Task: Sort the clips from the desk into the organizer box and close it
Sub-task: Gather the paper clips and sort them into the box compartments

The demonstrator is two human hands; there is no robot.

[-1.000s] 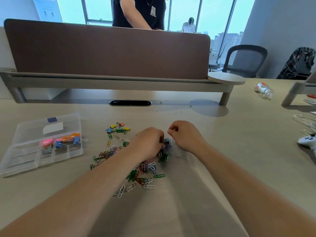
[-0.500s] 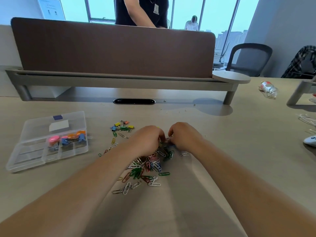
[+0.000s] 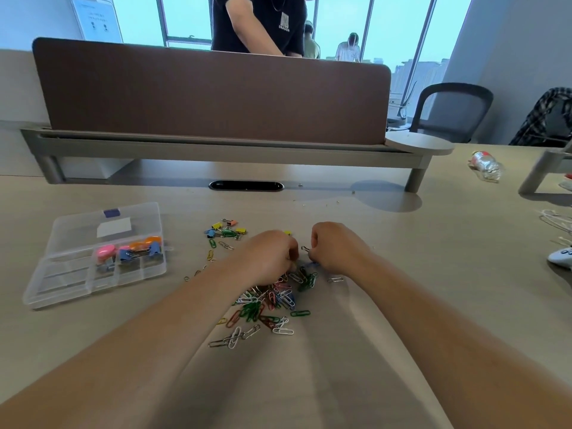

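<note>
Head view: at far left the clear organizer box (image 3: 62,292) lies open on the desk (image 3: 418,289), its lid folded back, with pink, blue and orange binder clips (image 3: 133,252) filling some compartments while the nearest cells look bare. Right of it, well apart from the box, a small cluster of loose binder clips (image 3: 227,231) sits beyond the main heap of coloured paper clips (image 3: 269,305). The left hand (image 3: 269,255) is curled knuckles-up with its fingertips buried in the top of that heap; whether it actually holds anything cannot be told. Just beside it the right hand (image 3: 335,246) is also curled and pinches a small clip (image 3: 305,249), whose wire loop pokes out toward the left hand. Far right, a plastic bottle (image 3: 486,167) lies on its side. The likely trouble is tangling: paper clips hook one another, so lifting one may drag a chain that drops across the desk, or lands in a cell already given to binder clips, since the carry to the box is long. Against half a second ago, the hands have drawn slightly apart and the wire loop now shows between them; box and contents look unchanged.
</note>
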